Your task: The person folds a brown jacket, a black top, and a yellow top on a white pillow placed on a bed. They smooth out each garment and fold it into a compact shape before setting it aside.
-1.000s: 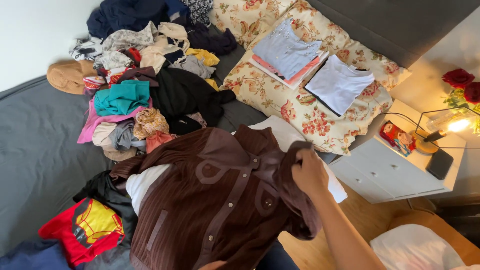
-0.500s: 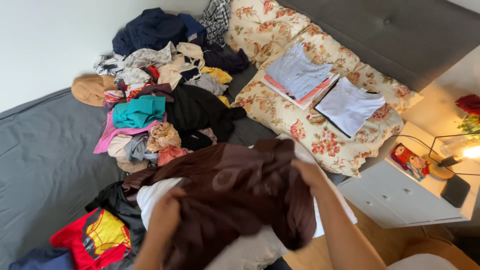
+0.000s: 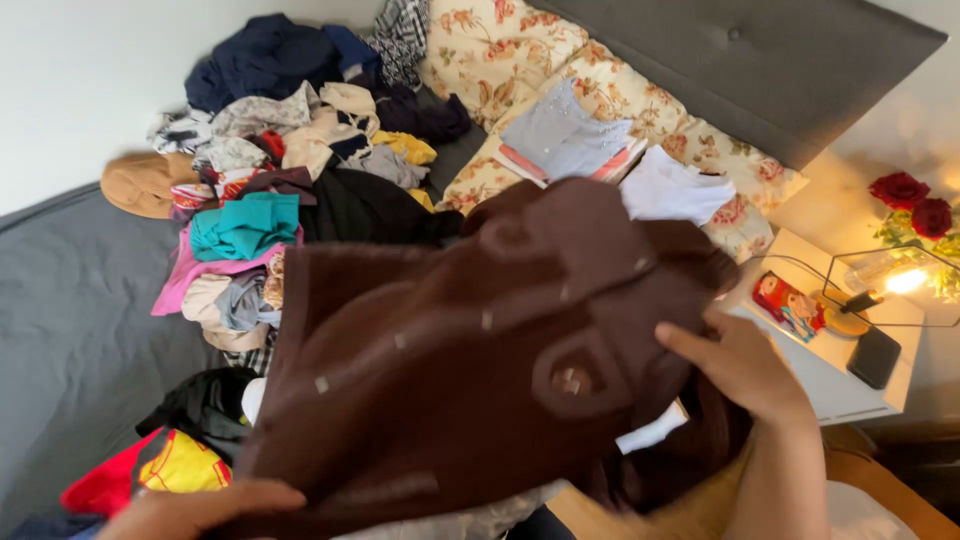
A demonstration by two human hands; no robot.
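A dark brown button-up shirt point(image 3: 470, 370) fills the middle of the view, lifted over the grey bed and blurred. My right hand point(image 3: 745, 365) grips its right edge with the fingers curled into the cloth. My left hand point(image 3: 195, 505) shows at the bottom edge and holds the shirt's lower left corner. A bit of white cloth point(image 3: 650, 435) peeks out under the shirt near my right hand.
A heap of mixed clothes point(image 3: 280, 180) lies at the back left of the grey bed point(image 3: 70, 340). Folded tops point(image 3: 570, 140) rest on floral pillows point(image 3: 500, 60). A white nightstand point(image 3: 830, 370) on the right bears a lit lamp point(image 3: 890, 280), a dark phone and red roses point(image 3: 910, 200).
The brown shirt has come up from the bed toward the camera and spread wider. My right hand moved right with it; my left hand dropped to the shirt's lower left corner.
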